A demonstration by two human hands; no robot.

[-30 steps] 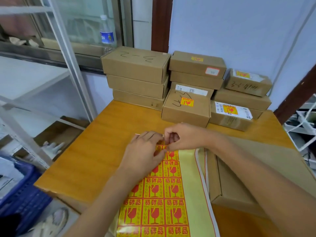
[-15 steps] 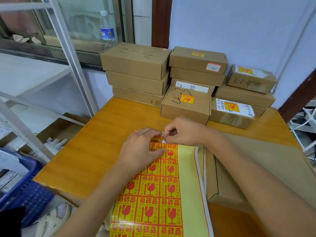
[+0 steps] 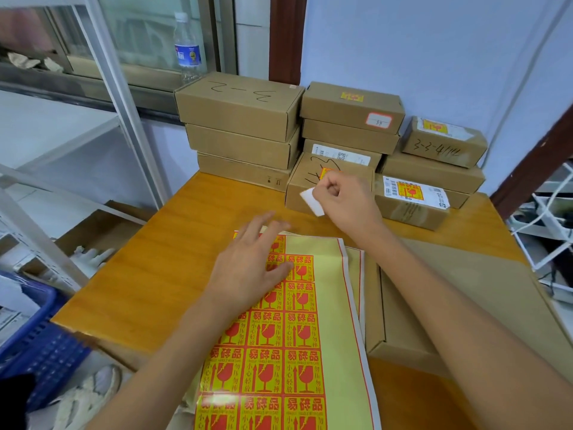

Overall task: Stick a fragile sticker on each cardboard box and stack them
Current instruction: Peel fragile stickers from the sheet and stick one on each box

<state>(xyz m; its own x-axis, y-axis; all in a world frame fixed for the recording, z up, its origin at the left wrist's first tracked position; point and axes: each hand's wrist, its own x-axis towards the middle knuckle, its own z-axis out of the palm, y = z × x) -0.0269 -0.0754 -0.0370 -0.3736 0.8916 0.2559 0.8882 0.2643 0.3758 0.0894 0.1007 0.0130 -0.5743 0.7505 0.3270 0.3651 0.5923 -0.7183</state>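
Note:
A sheet of yellow-and-red fragile stickers (image 3: 279, 346) lies on the wooden table (image 3: 173, 259). My left hand (image 3: 251, 268) rests flat on the sheet's top end, fingers straight. My right hand (image 3: 344, 200) is raised above the table and pinches a peeled sticker (image 3: 311, 198), its white back towards me. Behind it stands a small cardboard box (image 3: 310, 181) with scribbles and a sticker on its lid. A large flat cardboard box (image 3: 449, 305) lies under my right forearm. Stacked boxes (image 3: 242, 119) line the wall.
More stacked boxes (image 3: 434, 169), some bearing fragile stickers, stand at the back right. A water bottle (image 3: 187, 48) is on the window sill. A metal shelf frame (image 3: 124, 97) and a blue crate (image 3: 34, 342) are at the left. A white wire rack (image 3: 548, 225) is at the right.
My right hand has pulled a sticker off the sheet and lifted it towards the boxes at the back. My left hand has flattened onto the sheet.

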